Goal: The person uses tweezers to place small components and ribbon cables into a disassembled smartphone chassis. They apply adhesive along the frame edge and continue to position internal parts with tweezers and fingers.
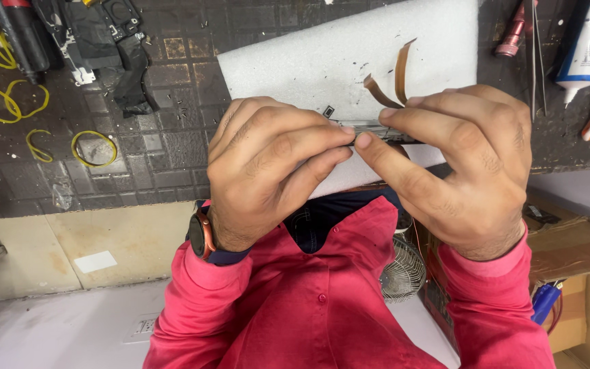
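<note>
From the head camera, the left hand [268, 171] and the right hand [462, 171] meet in front of the chest, both pinching a thin, dark metal-edged strip part [377, 131] between thumb and fingertips; the left fingers are curled tight together over one end, the right forefinger and thumb pressed on the other. Two orange-brown flex ribbons [399, 75] curl up from the part, just above the right fingers. Behind the hands lies a white foam sheet [322, 55] on a dark gridded work mat [165, 143], with yellow rubber bands [93, 147] scattered on the left side, black casing pieces [114, 48] near the top, and tweezers [534, 48], a red pen-like tool [513, 31] and a white glue tube [585, 48] on the right. A watch [203, 236] sits on the left wrist. The likeliest trouble is a creased or torn ribbon, should the fingers twist the slim part or catch a loop; too hard a squeeze could also bend the strip, or it could slip out and drop off the mat's edge.
</note>
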